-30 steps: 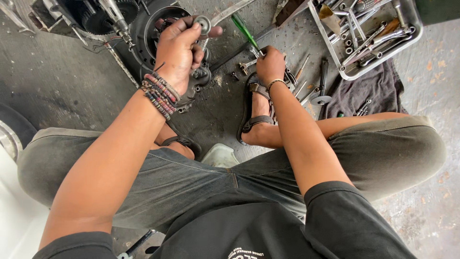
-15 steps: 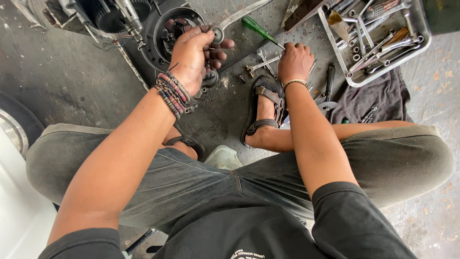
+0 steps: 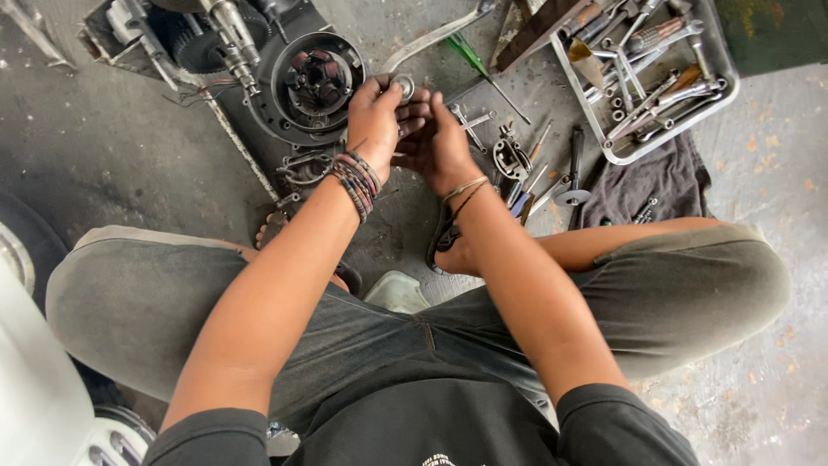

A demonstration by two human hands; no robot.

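Hands together over a small round metal part

Left hand is closed, fingertips pinching a small round silvery part, ring- or bearing-shaped, held up above the floor just right of the open engine case. Right hand sits right against the left, fingers curled toward the same part; can't tell if it actually grips the part or only steadies the other hand. Beaded bracelets on the left wrist, thin bangles on the right wrist.

Engine case lies on the concrete floor just left of the hands, round opening facing up, coil windings visible inside. Gear shafts stick out of the case at its upper left.

Green-handled screwdriver lies on the floor just above the right hand. Loose small parts and hand tools are scattered right of the hands, near a sandalled foot. Metal tray of wrenches, sockets and drivers sits at upper right, well apart from the hands, with a dark rag just below it.

Person is seated on the floor, knees spread, both forearms reaching forward between them.
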